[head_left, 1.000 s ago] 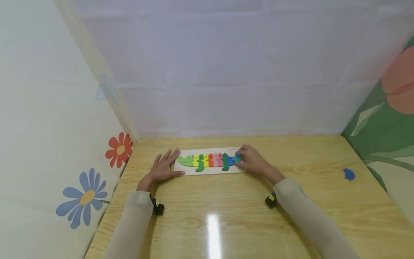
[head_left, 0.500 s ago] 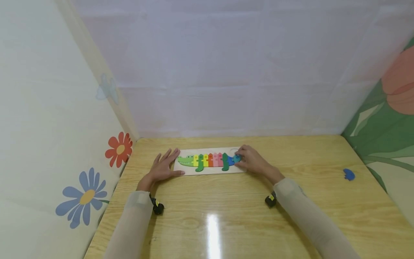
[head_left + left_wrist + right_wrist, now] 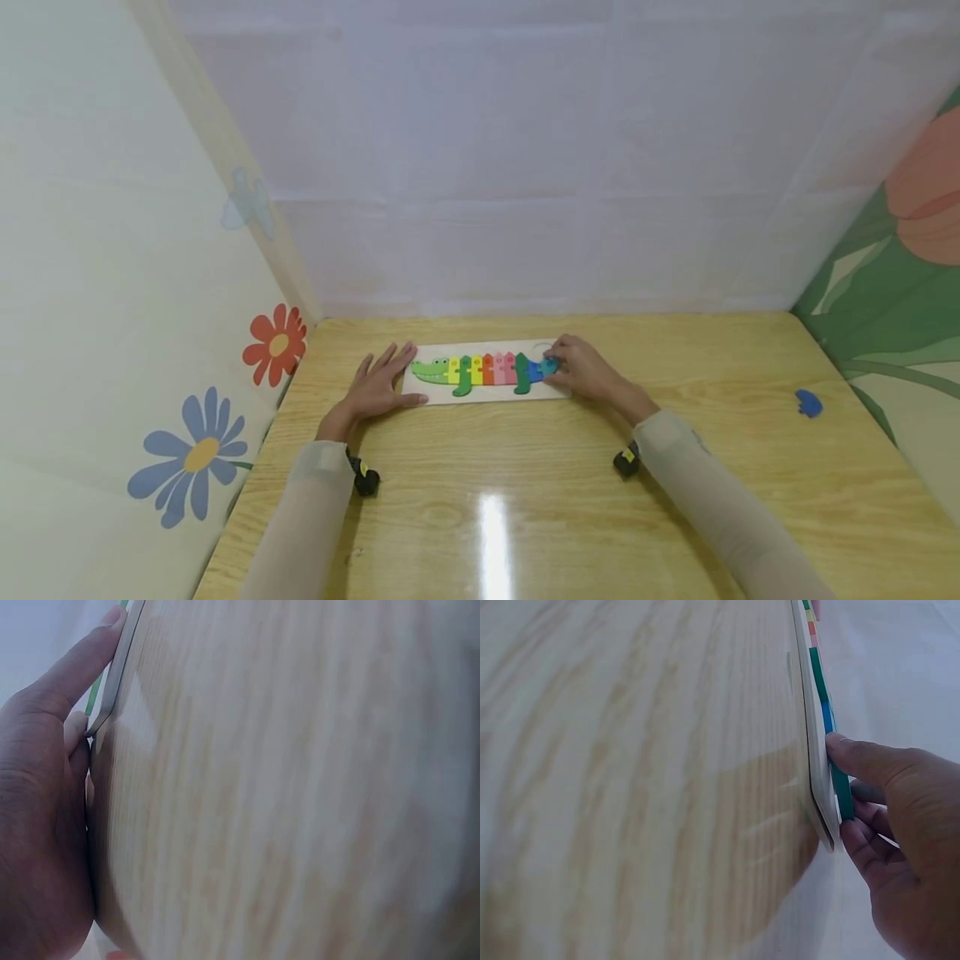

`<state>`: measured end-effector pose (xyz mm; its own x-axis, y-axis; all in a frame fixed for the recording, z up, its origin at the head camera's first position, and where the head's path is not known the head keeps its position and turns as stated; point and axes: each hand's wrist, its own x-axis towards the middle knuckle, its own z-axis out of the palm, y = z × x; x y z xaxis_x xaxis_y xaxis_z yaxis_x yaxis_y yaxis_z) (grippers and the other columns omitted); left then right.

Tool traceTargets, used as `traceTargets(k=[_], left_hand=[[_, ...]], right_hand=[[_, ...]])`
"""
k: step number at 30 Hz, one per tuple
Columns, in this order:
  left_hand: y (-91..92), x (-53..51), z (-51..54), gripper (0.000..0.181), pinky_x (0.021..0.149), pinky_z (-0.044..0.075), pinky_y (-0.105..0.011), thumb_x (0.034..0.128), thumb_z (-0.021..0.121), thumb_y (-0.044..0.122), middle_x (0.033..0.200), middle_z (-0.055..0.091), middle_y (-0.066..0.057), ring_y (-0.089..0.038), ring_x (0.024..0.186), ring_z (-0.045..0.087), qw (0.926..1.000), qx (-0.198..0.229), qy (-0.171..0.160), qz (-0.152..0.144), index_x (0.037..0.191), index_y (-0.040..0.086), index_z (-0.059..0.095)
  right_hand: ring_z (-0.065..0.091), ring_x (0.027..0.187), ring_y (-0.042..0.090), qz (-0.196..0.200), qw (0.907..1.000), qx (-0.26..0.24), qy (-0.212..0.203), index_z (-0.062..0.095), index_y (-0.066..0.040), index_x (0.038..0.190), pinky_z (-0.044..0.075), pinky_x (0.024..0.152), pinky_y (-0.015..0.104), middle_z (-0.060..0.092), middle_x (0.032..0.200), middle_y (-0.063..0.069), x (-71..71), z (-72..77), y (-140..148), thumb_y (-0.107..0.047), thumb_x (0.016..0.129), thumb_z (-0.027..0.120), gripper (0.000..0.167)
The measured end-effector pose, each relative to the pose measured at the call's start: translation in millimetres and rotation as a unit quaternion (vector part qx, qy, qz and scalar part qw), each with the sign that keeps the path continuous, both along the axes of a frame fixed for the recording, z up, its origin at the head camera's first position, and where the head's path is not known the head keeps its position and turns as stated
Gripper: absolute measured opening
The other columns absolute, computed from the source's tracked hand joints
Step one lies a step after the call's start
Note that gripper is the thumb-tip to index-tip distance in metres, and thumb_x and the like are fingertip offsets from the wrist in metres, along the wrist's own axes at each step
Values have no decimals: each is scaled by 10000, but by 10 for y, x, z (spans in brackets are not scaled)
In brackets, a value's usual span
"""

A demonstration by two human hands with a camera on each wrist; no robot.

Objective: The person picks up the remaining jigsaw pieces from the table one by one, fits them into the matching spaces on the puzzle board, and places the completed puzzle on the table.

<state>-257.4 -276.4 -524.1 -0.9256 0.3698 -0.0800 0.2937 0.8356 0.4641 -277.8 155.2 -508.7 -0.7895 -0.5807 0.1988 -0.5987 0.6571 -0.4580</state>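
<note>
A pale crocodile puzzle board (image 3: 491, 394) lies on the table in the head view, with a green head piece (image 3: 431, 372) and several coloured body pieces in a row. My left hand (image 3: 375, 392) rests on the board's left end, fingers spread and thumb along the lower edge. At the right end, my right hand (image 3: 592, 377) pinches a teal puzzle piece (image 3: 843, 793) between thumb and fingers, beside a blue piece (image 3: 535, 372). From the right wrist view, the teal piece sits slightly off the board's face at its near end. The fingers partly hide it.
A loose blue puzzle piece (image 3: 809, 403) lies far right on the wooden table (image 3: 495, 467). A white cloth wall (image 3: 480, 250) stands behind the table. Printed flower panels flank both sides. Each wrist wears a small black camera (image 3: 365, 479).
The right hand keeps its pinch on the teal puzzle piece, with only very slight movement. The left hand stays on the board.
</note>
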Motion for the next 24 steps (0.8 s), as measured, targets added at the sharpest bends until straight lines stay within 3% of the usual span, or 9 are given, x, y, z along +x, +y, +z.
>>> traceTargets(k=[24], left_hand=[[6,4,28,1061,1271,-63,-635,925,768,551,1779,148,-92,-370,1643,49,10000,-24,-80,-4,1706,113,199]], right_hand=[[651,1088,335,77,9999,81,106,706,67,1296,541,1013,515,693,1177,188,7,1,98,-258,891,874,546]])
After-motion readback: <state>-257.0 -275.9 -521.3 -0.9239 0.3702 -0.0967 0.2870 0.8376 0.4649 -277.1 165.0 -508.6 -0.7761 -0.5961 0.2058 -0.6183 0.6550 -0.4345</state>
